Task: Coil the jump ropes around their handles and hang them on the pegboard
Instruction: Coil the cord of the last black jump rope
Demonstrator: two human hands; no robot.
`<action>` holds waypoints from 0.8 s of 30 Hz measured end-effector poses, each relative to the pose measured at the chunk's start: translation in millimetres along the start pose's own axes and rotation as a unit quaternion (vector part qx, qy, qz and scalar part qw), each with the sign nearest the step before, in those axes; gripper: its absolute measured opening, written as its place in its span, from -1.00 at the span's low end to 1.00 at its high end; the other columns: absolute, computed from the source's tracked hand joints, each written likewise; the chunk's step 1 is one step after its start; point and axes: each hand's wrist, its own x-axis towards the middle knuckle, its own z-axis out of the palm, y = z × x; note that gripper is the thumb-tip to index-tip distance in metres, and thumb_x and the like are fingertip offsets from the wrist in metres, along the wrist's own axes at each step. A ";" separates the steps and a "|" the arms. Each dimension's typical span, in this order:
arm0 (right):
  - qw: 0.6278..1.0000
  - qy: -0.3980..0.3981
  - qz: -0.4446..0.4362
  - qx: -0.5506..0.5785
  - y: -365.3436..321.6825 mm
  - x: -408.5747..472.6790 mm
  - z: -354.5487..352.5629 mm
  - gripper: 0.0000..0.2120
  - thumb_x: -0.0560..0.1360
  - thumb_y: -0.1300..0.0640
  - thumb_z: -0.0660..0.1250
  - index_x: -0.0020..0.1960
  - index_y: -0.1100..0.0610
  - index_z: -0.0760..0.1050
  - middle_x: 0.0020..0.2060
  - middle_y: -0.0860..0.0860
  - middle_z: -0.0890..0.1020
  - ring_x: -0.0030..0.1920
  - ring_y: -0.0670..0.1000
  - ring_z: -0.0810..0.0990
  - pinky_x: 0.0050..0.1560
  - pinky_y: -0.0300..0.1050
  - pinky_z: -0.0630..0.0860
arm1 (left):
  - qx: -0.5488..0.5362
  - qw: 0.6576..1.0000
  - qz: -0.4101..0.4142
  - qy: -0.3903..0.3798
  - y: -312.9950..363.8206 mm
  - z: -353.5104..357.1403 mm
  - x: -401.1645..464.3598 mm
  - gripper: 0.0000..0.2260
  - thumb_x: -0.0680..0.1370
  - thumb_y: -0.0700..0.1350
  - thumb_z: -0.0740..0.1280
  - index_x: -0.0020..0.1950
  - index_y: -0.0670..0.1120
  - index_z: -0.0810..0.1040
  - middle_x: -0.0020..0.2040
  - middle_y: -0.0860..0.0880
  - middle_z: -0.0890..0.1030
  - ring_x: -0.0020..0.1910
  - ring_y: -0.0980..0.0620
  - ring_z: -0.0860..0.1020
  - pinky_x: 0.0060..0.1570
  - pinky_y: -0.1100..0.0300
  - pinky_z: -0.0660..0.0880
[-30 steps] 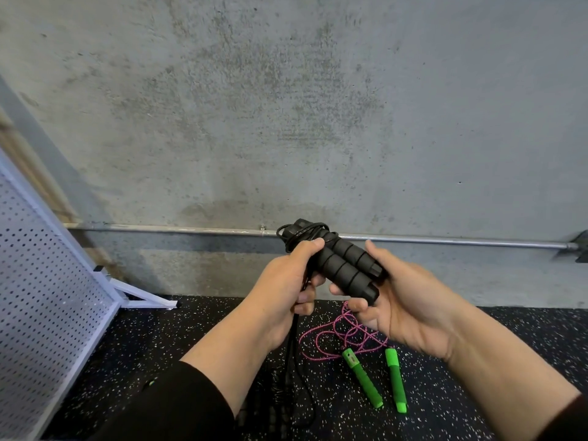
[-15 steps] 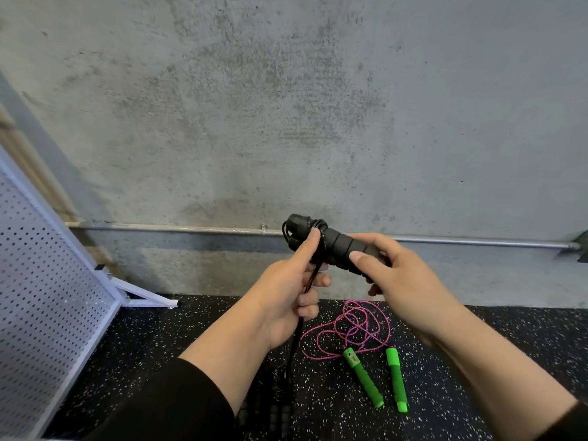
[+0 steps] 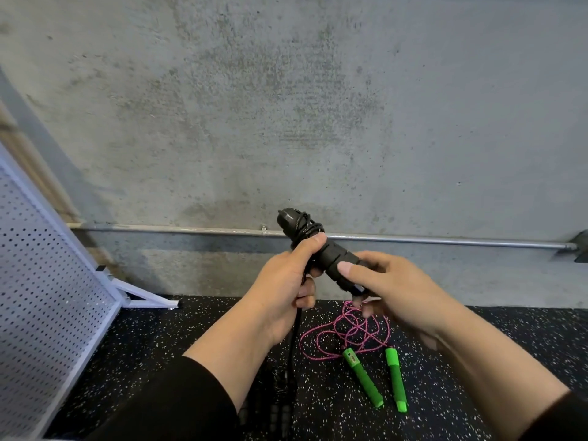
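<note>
Two black foam jump-rope handles are held together in front of me, with a few turns of black cord wound round their upper end. My right hand grips their lower end. My left hand grips the black cord, thumb pressed on the wound turns; the cord hangs down to the floor. A second rope lies on the floor below: a loose pink cord with two green handles. The white pegboard leans at the left.
A bare concrete wall fills the background, with a metal pipe running along it low down. The floor is black speckled rubber. The pegboard's white frame foot sticks out at the wall's base.
The handles have turned in my hands, and my right hand has rolled over from palm-up to gripping from above. The head of the handles has tilted up to the left.
</note>
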 end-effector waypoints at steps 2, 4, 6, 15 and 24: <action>0.996 0.042 -0.038 -0.062 -1.9 0.2 -3.5 -0.83 0.48 0.00 0.49 0.03 0.03 0.67 -0.30 -0.05 0.61 -0.30 -0.06 0.53 -0.30 -0.15 0.48 | 0.010 1.000 -0.007 -0.011 -0.3 -0.5 -1.5 -0.68 0.55 0.15 0.40 0.01 -0.11 0.55 -0.32 0.01 0.44 -0.47 0.11 0.20 -0.48 0.24 0.12; 0.984 0.081 -0.083 -0.132 -5.3 0.6 -4.6 -0.82 0.45 0.03 0.54 0.03 -0.07 0.64 -0.33 -0.14 0.63 -0.35 -0.17 0.51 -0.30 -0.28 0.44 | 0.019 0.999 -0.015 -0.021 -0.4 -1.5 -3.5 -0.70 0.56 0.15 0.40 -0.01 -0.09 0.57 -0.33 0.00 0.45 -0.46 0.11 0.21 -0.47 0.23 0.12; 0.972 0.098 -0.110 -0.184 -5.9 -1.0 0.2 -0.74 0.41 0.02 0.57 0.04 -0.16 0.59 -0.29 -0.22 0.65 -0.31 -0.25 0.54 -0.26 -0.34 0.42 | 0.026 0.999 -0.016 -0.018 -0.4 -3.2 -4.6 -0.71 0.57 0.14 0.40 -0.01 -0.09 0.55 -0.34 0.00 0.45 -0.47 0.10 0.22 -0.48 0.24 0.13; 0.940 0.154 -0.145 -0.268 -7.3 -26.5 22.7 -0.72 0.47 -0.03 0.52 0.11 -0.16 0.50 -0.07 -0.17 0.62 -0.11 -0.26 0.56 -0.13 -0.43 0.45 | 0.053 0.998 0.018 -0.024 1.4 -11.7 -23.9 -0.75 0.59 0.07 0.39 -0.04 -0.09 0.47 -0.34 -0.01 0.44 -0.49 0.09 0.26 -0.49 0.22 0.19; 0.962 -0.118 0.100 0.223 -11.1 -71.7 15.3 -0.47 0.61 -0.25 0.14 0.28 0.12 0.58 -0.11 0.25 0.62 -0.41 0.08 0.55 -0.45 -0.19 0.54 | 0.061 0.991 0.088 -0.081 -5.7 -8.9 -73.9 -0.82 0.63 -0.03 0.35 -0.06 -0.10 0.44 -0.30 -0.01 0.44 -0.45 0.11 0.28 -0.43 0.24 0.24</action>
